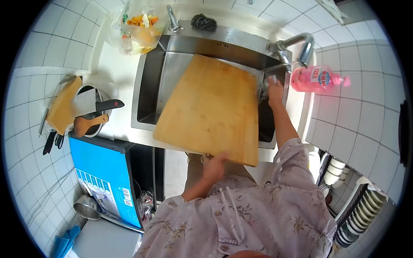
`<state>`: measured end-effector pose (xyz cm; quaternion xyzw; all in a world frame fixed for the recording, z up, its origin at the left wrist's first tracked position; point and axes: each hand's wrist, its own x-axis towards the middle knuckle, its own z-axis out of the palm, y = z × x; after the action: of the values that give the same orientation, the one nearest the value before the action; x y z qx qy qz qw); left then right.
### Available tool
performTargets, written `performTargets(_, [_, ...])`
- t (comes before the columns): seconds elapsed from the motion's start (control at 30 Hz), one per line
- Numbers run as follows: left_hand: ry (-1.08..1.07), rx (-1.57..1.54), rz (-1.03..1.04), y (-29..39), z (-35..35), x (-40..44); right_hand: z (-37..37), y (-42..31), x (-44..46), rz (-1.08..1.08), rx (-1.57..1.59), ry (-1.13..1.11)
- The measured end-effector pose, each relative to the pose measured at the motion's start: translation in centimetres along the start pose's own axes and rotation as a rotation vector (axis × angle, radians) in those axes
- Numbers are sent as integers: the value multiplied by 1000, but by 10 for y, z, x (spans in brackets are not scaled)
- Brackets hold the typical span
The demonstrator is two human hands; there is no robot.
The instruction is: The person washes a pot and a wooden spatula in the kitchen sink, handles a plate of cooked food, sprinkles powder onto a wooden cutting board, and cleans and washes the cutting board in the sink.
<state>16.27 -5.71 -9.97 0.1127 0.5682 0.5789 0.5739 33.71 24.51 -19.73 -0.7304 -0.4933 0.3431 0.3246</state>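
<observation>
A large wooden cutting board (211, 107) lies tilted across the steel sink (148, 92), its near end reaching past the counter's front edge. My left hand (214, 167) grips the board's near edge, fingers closed on it. At the right side of the basin, my right hand (275, 89) is closed around something whitish and wet, too small to name, beside the board's right edge. Just above that hand is the faucet (305, 53), with water near its spout. The pink soap bottle (316, 79) lies to the right of my right hand.
A scrubber (203, 22) and a bag of food scraps (142, 32) are behind the sink. On the left are a knife (109, 105), a wooden-handled tool (88, 124) and a blue box (101, 172). Stacked bowls (333, 171) and a plate rack (361, 215) stand at lower right.
</observation>
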Motion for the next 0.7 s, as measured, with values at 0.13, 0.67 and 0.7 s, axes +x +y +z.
performTargets(0.13, [141, -509, -227, 58, 12, -1, -50, -77, 0, 401, 829, -141])
performTargets(0.67, [105, -266, -168, 119, 42, 1, -42, -97, 31, 487, 871, -178])
performTargets(0.7, [87, -266, -146, 121, 44, 3, -43, -99, 30, 491, 874, -177])
